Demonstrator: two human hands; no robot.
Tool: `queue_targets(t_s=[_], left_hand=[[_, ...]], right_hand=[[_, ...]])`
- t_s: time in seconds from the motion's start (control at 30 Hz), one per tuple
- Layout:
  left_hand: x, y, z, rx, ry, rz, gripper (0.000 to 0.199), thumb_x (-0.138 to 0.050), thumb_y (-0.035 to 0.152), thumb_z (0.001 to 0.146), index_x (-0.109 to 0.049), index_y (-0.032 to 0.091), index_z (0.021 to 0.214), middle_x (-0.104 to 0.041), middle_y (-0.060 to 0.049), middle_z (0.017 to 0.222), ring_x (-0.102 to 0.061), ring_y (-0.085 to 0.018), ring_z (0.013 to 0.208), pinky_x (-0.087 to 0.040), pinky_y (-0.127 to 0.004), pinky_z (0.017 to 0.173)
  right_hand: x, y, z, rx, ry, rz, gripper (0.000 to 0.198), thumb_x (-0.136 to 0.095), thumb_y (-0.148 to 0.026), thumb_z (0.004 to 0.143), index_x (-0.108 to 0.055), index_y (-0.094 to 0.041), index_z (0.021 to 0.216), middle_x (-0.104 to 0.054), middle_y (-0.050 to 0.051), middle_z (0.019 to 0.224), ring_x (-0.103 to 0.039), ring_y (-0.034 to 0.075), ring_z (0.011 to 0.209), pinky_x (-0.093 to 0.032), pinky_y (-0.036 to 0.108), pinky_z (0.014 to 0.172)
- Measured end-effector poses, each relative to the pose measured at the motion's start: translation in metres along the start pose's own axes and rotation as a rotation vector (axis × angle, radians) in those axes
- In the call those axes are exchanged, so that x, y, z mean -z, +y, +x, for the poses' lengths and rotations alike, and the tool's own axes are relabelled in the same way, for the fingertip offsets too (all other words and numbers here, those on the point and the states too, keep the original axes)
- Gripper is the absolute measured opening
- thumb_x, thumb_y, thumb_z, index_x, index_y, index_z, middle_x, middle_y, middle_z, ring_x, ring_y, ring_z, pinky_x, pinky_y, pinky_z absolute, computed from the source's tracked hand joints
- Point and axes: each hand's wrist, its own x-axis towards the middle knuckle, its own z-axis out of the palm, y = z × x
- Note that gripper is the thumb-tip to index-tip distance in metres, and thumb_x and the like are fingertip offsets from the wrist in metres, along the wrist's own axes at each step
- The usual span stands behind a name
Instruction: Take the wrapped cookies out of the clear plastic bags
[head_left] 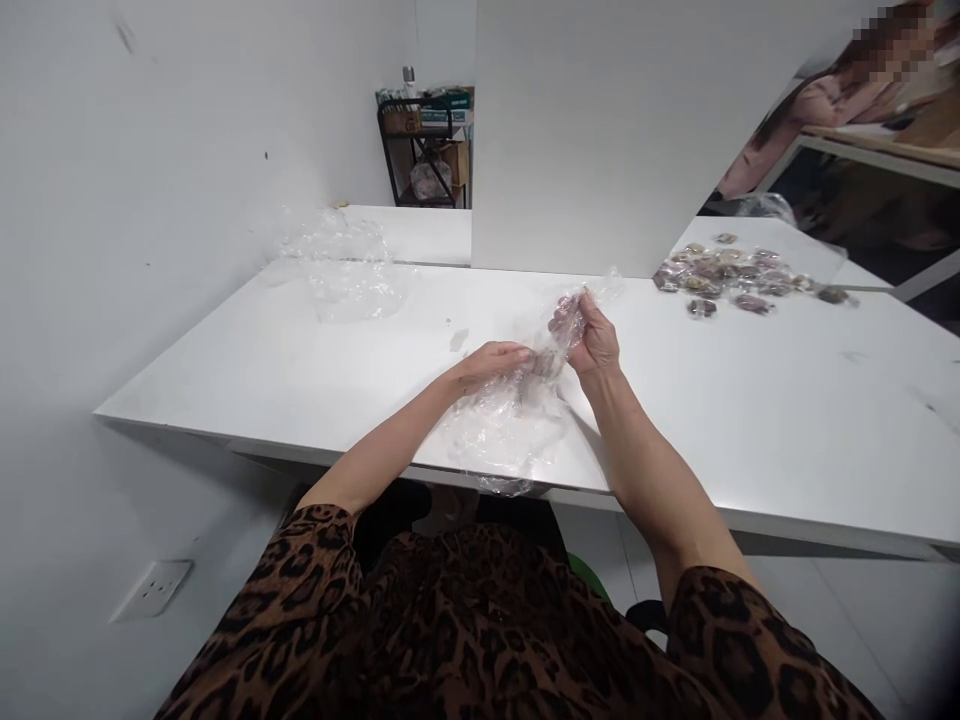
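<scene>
A crumpled sheet of clear plastic film [510, 425] spreads from between my hands down over the table's front edge. My left hand [495, 362] grips it from the left, around a small dark lump that shows through the clear layers. On the right, my right hand [592, 335] is closed on the upper part of the film, its thumb and fingers pinching the gathered plastic. What the lump is, I cannot make out.
Several small film-wrapped pieces [720, 270] lie heaped at the back right of the white table [300, 370]. More loose film [352, 285] lies at the back left. A white partition [570, 130] stands behind; another person [825, 100] sits beyond it.
</scene>
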Motion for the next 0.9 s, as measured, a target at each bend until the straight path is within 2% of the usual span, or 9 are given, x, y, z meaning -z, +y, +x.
queue_targets(t_s=[0.1, 0.17, 0.33, 0.47, 0.57, 0.67, 0.73, 0.8, 0.9], left_hand=[[0.001, -0.006, 0.006, -0.006, 0.137, -0.222, 0.021, -0.076, 0.032, 0.09, -0.069, 0.014, 0.081, -0.078, -0.011, 0.1, -0.072, -0.018, 0.086, -0.056, -0.033, 0.084], [0.005, -0.004, 0.004, -0.016, 0.218, -0.38, 0.022, -0.071, 0.028, 0.093, -0.061, 0.016, 0.077, -0.078, -0.01, 0.098, -0.074, -0.018, 0.084, -0.057, -0.031, 0.079], [0.018, 0.01, -0.007, -0.082, 0.331, -0.639, 0.026, -0.067, 0.03, 0.095, -0.055, 0.019, 0.075, -0.079, -0.01, 0.095, -0.077, -0.025, 0.099, -0.06, -0.044, 0.097], [0.028, 0.014, -0.011, -0.079, 0.408, -0.763, 0.031, -0.061, 0.03, 0.098, -0.05, 0.02, 0.072, -0.078, -0.009, 0.097, -0.076, -0.026, 0.108, -0.059, -0.046, 0.103], [0.03, 0.012, -0.011, -0.139, 0.46, -0.781, 0.031, -0.061, 0.034, 0.099, -0.05, 0.02, 0.074, -0.077, -0.008, 0.102, -0.073, -0.026, 0.119, -0.057, -0.046, 0.105], [0.026, 0.01, -0.011, -0.212, 0.451, -0.742, 0.029, -0.064, 0.041, 0.098, -0.056, 0.019, 0.08, -0.077, -0.01, 0.109, -0.07, -0.027, 0.127, -0.056, -0.047, 0.108], [0.02, 0.012, -0.013, -0.236, 0.406, -0.723, 0.029, -0.063, 0.042, 0.1, -0.059, 0.019, 0.083, -0.077, -0.011, 0.113, -0.069, -0.028, 0.131, -0.055, -0.047, 0.11], [0.016, 0.016, -0.018, -0.242, 0.374, -0.746, 0.03, -0.059, 0.04, 0.103, -0.061, 0.018, 0.083, -0.077, -0.011, 0.116, -0.067, -0.028, 0.134, -0.054, -0.047, 0.112], [0.018, 0.026, -0.026, -0.257, 0.375, -0.833, 0.037, -0.047, 0.037, 0.11, -0.063, 0.018, 0.083, -0.077, -0.008, 0.123, -0.062, -0.027, 0.142, -0.05, -0.049, 0.118]], right_hand=[[0.005, 0.003, 0.004, -0.003, -0.007, -0.075, 0.035, -0.084, -0.05, 0.082, -0.06, -0.027, 0.09, -0.068, -0.003, 0.078, -0.068, 0.016, 0.076, -0.059, 0.032, 0.07], [0.007, 0.009, 0.006, -0.04, 0.004, -0.137, 0.045, -0.083, -0.062, 0.077, -0.06, -0.027, 0.094, -0.069, -0.001, 0.081, -0.071, 0.021, 0.084, -0.061, 0.038, 0.073], [0.012, 0.026, 0.007, -0.157, 0.112, -0.269, 0.056, -0.085, -0.07, 0.07, -0.06, -0.027, 0.096, -0.066, 0.003, 0.091, -0.064, 0.02, 0.079, -0.059, 0.036, 0.066], [0.016, 0.031, 0.002, -0.086, 0.183, -0.382, 0.057, -0.089, -0.065, 0.067, -0.055, -0.027, 0.092, -0.059, 0.002, 0.093, -0.057, 0.016, 0.079, -0.056, 0.03, 0.063], [0.01, 0.033, -0.008, -0.038, 0.144, -0.427, 0.059, -0.087, -0.067, 0.068, -0.053, -0.03, 0.1, -0.059, 0.002, 0.101, -0.059, 0.018, 0.087, -0.058, 0.031, 0.065], [-0.009, 0.037, -0.027, -0.109, 0.047, -0.414, 0.066, -0.086, -0.068, 0.067, -0.052, -0.033, 0.11, -0.062, 0.002, 0.11, -0.062, 0.02, 0.094, -0.059, 0.032, 0.065], [-0.022, 0.038, -0.039, -0.186, -0.04, -0.4, 0.073, -0.09, -0.062, 0.064, -0.049, -0.035, 0.118, -0.065, 0.0, 0.11, -0.065, 0.02, 0.094, -0.058, 0.031, 0.062], [-0.032, 0.037, -0.047, -0.258, -0.117, -0.383, 0.079, -0.094, -0.045, 0.06, -0.046, -0.034, 0.122, -0.069, -0.001, 0.105, -0.067, 0.019, 0.089, -0.057, 0.029, 0.06], [-0.034, 0.028, -0.047, -0.299, -0.132, -0.32, 0.076, -0.084, -0.02, 0.056, -0.046, -0.03, 0.12, -0.072, -0.002, 0.097, -0.068, 0.017, 0.08, -0.059, 0.03, 0.063]])
